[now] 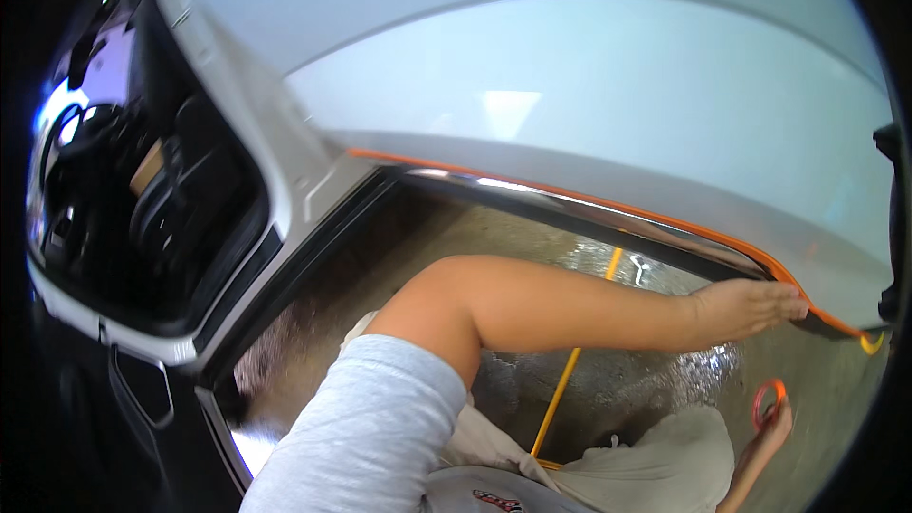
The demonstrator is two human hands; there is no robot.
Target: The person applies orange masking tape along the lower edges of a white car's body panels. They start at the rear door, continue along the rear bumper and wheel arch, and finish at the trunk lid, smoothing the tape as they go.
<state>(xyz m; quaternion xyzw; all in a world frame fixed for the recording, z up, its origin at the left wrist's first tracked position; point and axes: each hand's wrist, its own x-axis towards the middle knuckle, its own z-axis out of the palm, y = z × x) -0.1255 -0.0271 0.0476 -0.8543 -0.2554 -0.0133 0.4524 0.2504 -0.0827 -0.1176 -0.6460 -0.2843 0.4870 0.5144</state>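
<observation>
My left hand [755,309] reaches across with its fingers stretched out, pressing against the lower edge of a pale car body panel [608,76]. Under and beside the fingertips runs a strip of orange masking tape [579,198], laid along the panel just above a shiny chrome trim [532,190]. Past the hand, the strip's far right end [871,344] curls loose and looks yellow. Lower right, apart from the panel, my right hand [776,426] grips an orange tape roll [768,404] by its rim; part of that hand's fingers is hidden.
On the left is an opening in the car body [256,142], with a dark interior, seats and a steering wheel. A yellow hose [560,389] crosses the wet concrete floor [503,380] below. Dark parts [888,218] jut in at the right edge.
</observation>
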